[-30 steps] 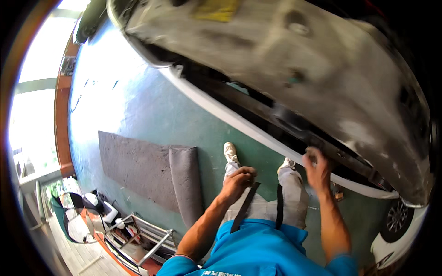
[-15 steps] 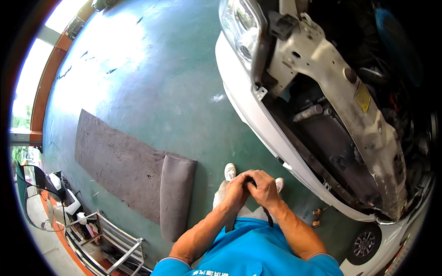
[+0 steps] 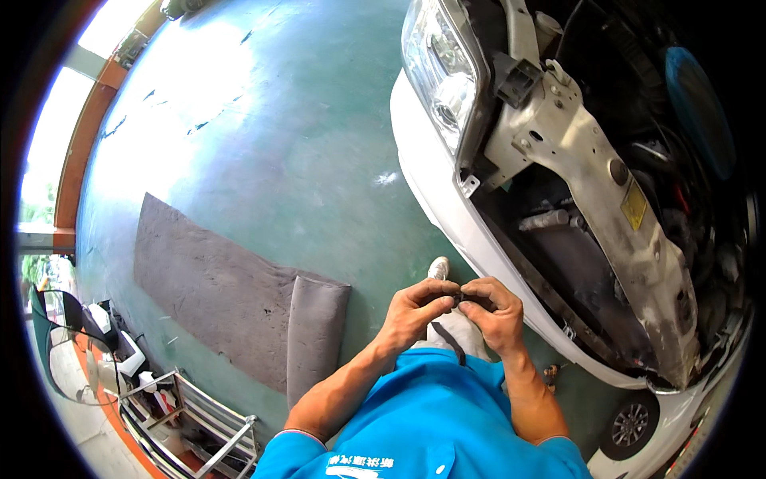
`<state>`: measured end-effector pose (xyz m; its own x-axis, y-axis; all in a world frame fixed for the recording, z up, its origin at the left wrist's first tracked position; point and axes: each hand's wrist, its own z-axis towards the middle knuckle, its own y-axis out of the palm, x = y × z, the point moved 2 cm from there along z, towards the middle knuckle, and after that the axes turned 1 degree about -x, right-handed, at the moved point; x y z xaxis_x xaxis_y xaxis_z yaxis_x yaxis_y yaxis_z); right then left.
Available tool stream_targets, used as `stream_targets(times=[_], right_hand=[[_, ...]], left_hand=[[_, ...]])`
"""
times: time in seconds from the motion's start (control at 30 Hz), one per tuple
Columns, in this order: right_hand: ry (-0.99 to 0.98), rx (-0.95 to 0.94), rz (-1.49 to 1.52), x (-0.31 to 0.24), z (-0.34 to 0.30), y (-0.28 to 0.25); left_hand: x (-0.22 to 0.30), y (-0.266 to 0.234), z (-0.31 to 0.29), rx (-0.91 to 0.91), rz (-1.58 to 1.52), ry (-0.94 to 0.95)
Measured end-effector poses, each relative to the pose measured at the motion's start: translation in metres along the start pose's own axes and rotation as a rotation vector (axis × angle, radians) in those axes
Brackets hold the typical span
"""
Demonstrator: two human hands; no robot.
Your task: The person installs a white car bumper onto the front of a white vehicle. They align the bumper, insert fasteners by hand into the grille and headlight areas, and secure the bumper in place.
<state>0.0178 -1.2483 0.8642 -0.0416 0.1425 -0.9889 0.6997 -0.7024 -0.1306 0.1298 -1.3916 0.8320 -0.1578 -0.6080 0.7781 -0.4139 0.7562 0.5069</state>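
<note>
In front of my waist, my left hand (image 3: 416, 310) and my right hand (image 3: 496, 316) meet almost fingertip to fingertip. Thumbs and fingers of both are pinched on a small dark piece (image 3: 459, 299), too small to tell its kind. Just to the right stands a white car with its front end opened up: the white bumper (image 3: 447, 209), a clear headlight (image 3: 447, 92) and a bare metal crossmember (image 3: 594, 172) show. Neither hand touches the car.
A grey mat (image 3: 219, 283), rolled at its near end, lies on the green floor to my left. Behind it is a metal frame rack (image 3: 199, 427) at lower left. A cordless tool (image 3: 551, 372) sits on the floor near the car's wheel (image 3: 630, 423).
My hands have drawn slightly apart and shifted right, and a small dark piece now shows between the fingertips. My stance has changed; one white shoe is visible further forward.
</note>
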Motion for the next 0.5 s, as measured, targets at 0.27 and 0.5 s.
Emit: stream_targets(times=[0.27, 0.5], right_hand=[[0.033, -0.039, 0.095, 0.004, 0.054, -0.015], [0.200, -0.060, 0.108, 0.003, 0.102, -0.004]], left_hand=[[0.037, -0.003, 0.052, -0.007, 0.080, -0.044], [0.053, -0.021, 0.084, 0.056, 0.083, -0.030]])
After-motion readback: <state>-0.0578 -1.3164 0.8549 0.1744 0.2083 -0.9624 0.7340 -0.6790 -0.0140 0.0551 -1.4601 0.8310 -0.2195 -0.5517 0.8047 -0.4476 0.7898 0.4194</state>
